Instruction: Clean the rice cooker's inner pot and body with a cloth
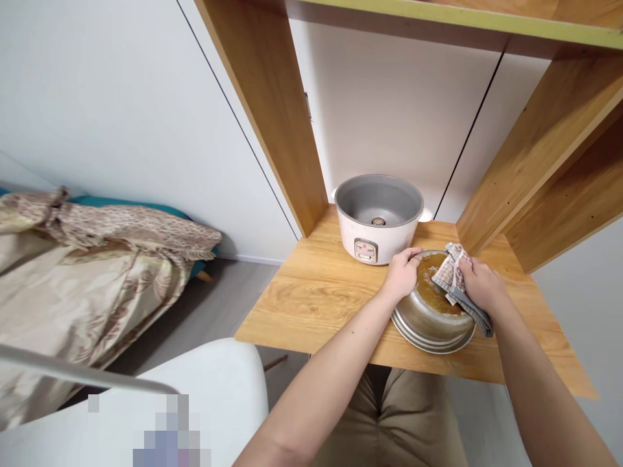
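An upturned metal pot (428, 318) rests on the wooden desk (316, 292), its browned bottom facing up. My left hand (402, 272) is closed on the pot's left edge and steadies it. My right hand (479, 282) is closed on a checked cloth (450, 275) and presses it against the pot's bottom. Just behind the pot stands a white rice cooker (377, 217), open and without its inner pot.
Wooden shelf uprights (272, 110) rise on both sides of the desk. A bed with a patterned beige blanket (87, 272) lies at the left. A white chair (195, 402) stands at the lower left. My knees (389, 415) are under the desk's front edge.
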The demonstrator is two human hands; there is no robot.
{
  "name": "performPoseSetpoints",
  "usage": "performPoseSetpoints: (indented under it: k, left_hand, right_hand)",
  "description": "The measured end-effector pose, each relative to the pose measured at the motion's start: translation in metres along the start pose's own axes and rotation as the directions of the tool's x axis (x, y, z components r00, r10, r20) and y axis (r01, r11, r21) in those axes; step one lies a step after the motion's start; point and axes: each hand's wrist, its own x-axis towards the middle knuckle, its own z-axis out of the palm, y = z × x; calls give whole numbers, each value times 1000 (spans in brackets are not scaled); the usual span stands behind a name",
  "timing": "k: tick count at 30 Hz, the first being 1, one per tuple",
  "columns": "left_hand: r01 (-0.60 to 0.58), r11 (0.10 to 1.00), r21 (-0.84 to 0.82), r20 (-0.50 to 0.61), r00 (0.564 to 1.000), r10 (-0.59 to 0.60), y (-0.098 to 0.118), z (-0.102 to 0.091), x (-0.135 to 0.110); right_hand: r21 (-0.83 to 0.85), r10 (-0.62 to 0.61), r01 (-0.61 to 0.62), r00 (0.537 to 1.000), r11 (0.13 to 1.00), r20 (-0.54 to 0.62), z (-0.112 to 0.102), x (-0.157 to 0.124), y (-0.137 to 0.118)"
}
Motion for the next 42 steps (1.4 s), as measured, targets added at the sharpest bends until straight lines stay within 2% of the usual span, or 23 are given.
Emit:
performPoseSetpoints:
  k: [4,11,20,28,32,37,42]
  left_hand:
    - [-12,1000,-3,12,1000,12,-1,-1,-1]
    - [-13,1000,4,14,1000,13,-1,-1,-1]
    - [-8,1000,17,1,1000,8,-1,0,-2]
    - [9,1000,2,30,1000,-9,3,-3,-2]
    - [24,1000,5,27,999,-24,5,-2,-3]
    - [17,1000,15,16,1000,-17,4,-1,-3]
    - [0,1000,-4,33,999,0,1,-4,-3]
  right_hand:
    - [22,40,-40,999,999,6,-1,-7,-3]
    - [59,34,-39,995,998,94,-12,15,-11]
    - [130,54,-53,999,990,-1,2,-15,3]
    - [116,32,-36,999,993,40,-6,3,-5]
    - [137,33,-33,999,990,6,-1,-7,-2]
    - [212,117,-102,991,972,-59,8,-26,1]
    - [223,77,-66,996,973,-40,6,-13,4]
